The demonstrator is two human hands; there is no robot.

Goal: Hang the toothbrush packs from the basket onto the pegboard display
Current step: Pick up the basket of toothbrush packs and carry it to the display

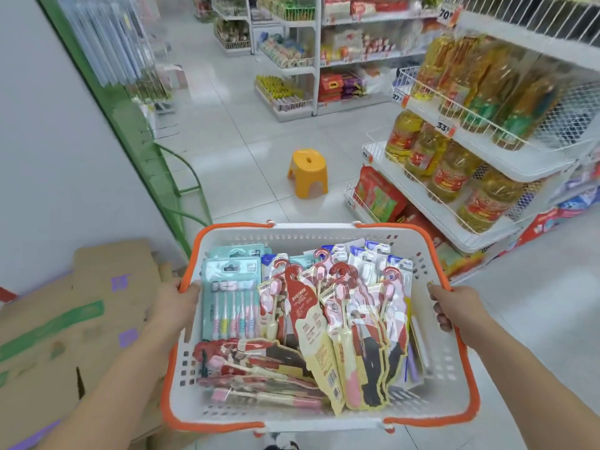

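White plastic basket (448, 378) with orange rim is full of toothbrush packs (311, 329). The left hand (172, 306) and right hand (454, 310) hold its two sides, fingers (440, 316) curled around the rim, above the floor (246, 164).

Both forearms are bare from the near edge of the view up to the wrists, with no sleeve showing. The left hand (175, 303) and right hand (454, 306) wear no gloves. At the near edge, between the arms, a dark shoe (281, 444) with white parts shows, blurred.
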